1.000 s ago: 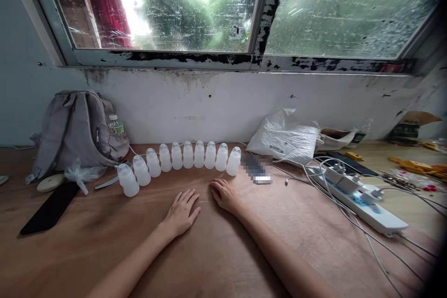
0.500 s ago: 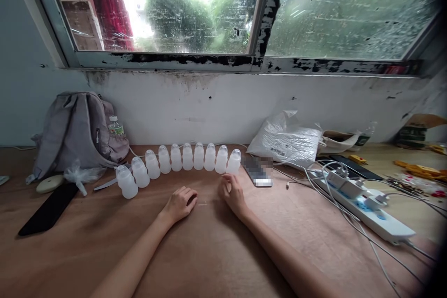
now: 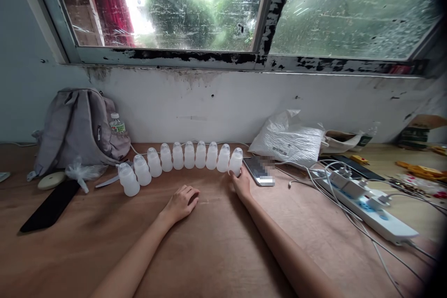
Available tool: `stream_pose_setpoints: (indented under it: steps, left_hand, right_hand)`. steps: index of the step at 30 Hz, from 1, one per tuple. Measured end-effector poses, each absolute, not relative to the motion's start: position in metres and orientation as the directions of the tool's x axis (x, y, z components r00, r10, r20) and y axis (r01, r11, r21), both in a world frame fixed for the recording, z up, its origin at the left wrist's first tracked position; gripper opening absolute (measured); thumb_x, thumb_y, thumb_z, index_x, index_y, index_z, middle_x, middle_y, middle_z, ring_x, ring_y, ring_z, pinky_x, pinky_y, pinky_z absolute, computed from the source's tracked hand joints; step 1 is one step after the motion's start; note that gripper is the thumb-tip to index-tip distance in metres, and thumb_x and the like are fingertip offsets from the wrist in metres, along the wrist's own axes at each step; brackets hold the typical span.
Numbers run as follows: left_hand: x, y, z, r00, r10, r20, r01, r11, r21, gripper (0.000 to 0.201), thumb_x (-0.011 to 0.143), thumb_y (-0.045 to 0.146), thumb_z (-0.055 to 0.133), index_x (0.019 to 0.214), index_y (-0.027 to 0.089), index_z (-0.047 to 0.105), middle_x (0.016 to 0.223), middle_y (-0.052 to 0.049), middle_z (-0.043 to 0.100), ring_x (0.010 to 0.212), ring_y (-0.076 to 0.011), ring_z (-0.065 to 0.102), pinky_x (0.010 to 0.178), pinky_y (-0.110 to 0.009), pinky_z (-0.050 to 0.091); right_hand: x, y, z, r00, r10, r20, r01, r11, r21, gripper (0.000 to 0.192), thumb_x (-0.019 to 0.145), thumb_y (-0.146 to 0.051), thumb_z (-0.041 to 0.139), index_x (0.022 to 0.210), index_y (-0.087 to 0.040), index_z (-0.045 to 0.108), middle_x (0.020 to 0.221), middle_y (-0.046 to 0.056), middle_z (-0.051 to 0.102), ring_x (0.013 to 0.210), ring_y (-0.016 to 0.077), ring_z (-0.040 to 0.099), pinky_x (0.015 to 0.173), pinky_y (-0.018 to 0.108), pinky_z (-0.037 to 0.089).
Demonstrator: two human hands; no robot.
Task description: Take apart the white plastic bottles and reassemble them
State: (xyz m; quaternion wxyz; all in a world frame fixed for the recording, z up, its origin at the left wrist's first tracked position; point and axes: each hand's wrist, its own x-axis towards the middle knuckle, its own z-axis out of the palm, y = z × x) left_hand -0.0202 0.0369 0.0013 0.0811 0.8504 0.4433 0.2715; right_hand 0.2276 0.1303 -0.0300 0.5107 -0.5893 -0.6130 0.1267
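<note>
Several frosted white baby bottles with clear domed caps stand upright in a curved row; a middle one (image 3: 189, 155) is nearest the wall and the leftmost one (image 3: 129, 180) is closer to me. At the right end, my right hand (image 3: 241, 182) grips the last baby bottle (image 3: 235, 160) low on its body, thumb at the front left and fingers round the right side. That bottle is upright, close beside its neighbour. My left hand (image 3: 181, 202) rests on the table (image 3: 195, 251), loosely curled, thumb apart from the fingers, holding nothing.
A phone (image 3: 256, 171) lies just right of my right hand. Beyond it are a silvery plastic package (image 3: 288, 137) and a white power strip (image 3: 370, 207) with trailing cables. At left are a grey backpack (image 3: 75, 130), a black flat case (image 3: 52, 207) and a knotted plastic bag (image 3: 84, 172).
My right hand has moved forward and right from in front of the last baby bottle and closed round its lower part. The left hand stays where it was. The view has shifted slightly.
</note>
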Motion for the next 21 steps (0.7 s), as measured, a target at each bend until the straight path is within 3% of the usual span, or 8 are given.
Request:
stream_pose_setpoints:
  steps: [3, 7, 9, 11, 14, 17, 21]
  left_hand:
    - [-0.021, 0.037, 0.000, 0.460, 0.796, 0.393, 0.706, -0.596, 0.381, 0.022, 0.083, 0.026, 0.041, 0.099, 0.022, 0.054, 0.093, -0.004, 0.059, 0.088, -0.0190, 0.052, 0.080, -0.035, 0.044]
    - [-0.021, 0.038, -0.003, 0.434, 0.800, 0.415, 0.704, -0.589, 0.398, 0.034, 0.083, 0.026, 0.040, 0.117, 0.024, 0.042, 0.106, -0.005, 0.055, 0.098, -0.0198, 0.051, 0.086, -0.037, 0.042]
    - [-0.021, 0.039, -0.004, 0.364, 0.790, 0.493, 0.709, -0.578, 0.404, 0.045, 0.083, 0.027, 0.041, 0.127, 0.024, 0.029, 0.120, -0.007, 0.045, 0.112, -0.0209, 0.044, 0.093, -0.039, 0.038]
    - [-0.021, 0.040, -0.005, 0.242, 0.762, 0.600, 0.711, -0.560, 0.425, 0.051, 0.083, 0.028, 0.043, 0.129, 0.023, 0.022, 0.129, -0.010, 0.035, 0.120, -0.0223, 0.035, 0.096, -0.041, 0.035]
    - [-0.025, 0.043, -0.006, 0.068, 0.747, 0.661, 0.668, -0.527, 0.526, 0.050, 0.083, 0.029, 0.043, 0.128, 0.021, 0.023, 0.129, -0.013, 0.033, 0.117, -0.0230, 0.039, 0.092, -0.040, 0.039]
    - [-0.029, 0.044, -0.005, 0.015, 0.818, 0.574, 0.580, -0.475, 0.662, 0.042, 0.085, 0.031, 0.038, 0.124, 0.020, 0.029, 0.125, -0.012, 0.039, 0.101, -0.0195, 0.052, 0.080, -0.034, 0.047]
    - [-0.032, 0.041, 0.001, 0.151, 0.864, 0.480, 0.580, -0.471, 0.665, 0.029, 0.086, 0.033, 0.034, 0.107, 0.020, 0.047, 0.107, -0.008, 0.055, 0.090, -0.0176, 0.057, 0.072, -0.030, 0.049]
  right_hand:
    - [0.227, 0.125, -0.025, 0.380, 0.833, 0.402, 0.525, 0.164, -0.835, 0.045, 0.071, -0.041, 0.050, 0.105, -0.014, 0.040, 0.099, 0.015, 0.056, 0.087, 0.0259, 0.056, 0.071, 0.035, 0.044]
    - [0.221, 0.114, -0.018, 0.441, 0.775, 0.454, 0.528, 0.185, -0.829, 0.050, 0.072, -0.043, 0.050, 0.111, -0.015, 0.033, 0.105, 0.015, 0.052, 0.090, 0.0254, 0.054, 0.073, 0.036, 0.043]
    - [0.217, 0.107, -0.015, 0.352, 0.742, 0.571, 0.582, 0.304, -0.754, 0.047, 0.072, -0.041, 0.053, 0.110, -0.017, 0.036, 0.105, 0.013, 0.052, 0.093, 0.0250, 0.052, 0.077, 0.037, 0.042]
    - [0.210, 0.099, -0.012, 0.150, 0.703, 0.696, 0.627, 0.476, -0.616, 0.042, 0.073, -0.036, 0.053, 0.109, -0.019, 0.039, 0.106, 0.012, 0.052, 0.098, 0.0247, 0.051, 0.082, 0.038, 0.040]
    - [0.198, 0.085, -0.006, -0.219, 0.667, 0.712, 0.577, 0.677, -0.457, 0.037, 0.076, -0.030, 0.052, 0.110, -0.020, 0.043, 0.109, 0.011, 0.052, 0.103, 0.0232, 0.048, 0.087, 0.037, 0.039]
    - [0.185, 0.070, 0.002, -0.388, 0.684, 0.617, 0.489, 0.721, -0.492, 0.032, 0.077, -0.030, 0.052, 0.106, -0.020, 0.048, 0.101, 0.009, 0.056, 0.093, 0.0211, 0.053, 0.079, 0.032, 0.043]
    - [0.171, 0.057, 0.007, -0.239, 0.804, 0.545, 0.417, 0.592, -0.690, 0.016, 0.079, -0.033, 0.048, 0.087, -0.020, 0.053, 0.082, 0.003, 0.059, 0.075, 0.0178, 0.057, 0.067, 0.028, 0.045]
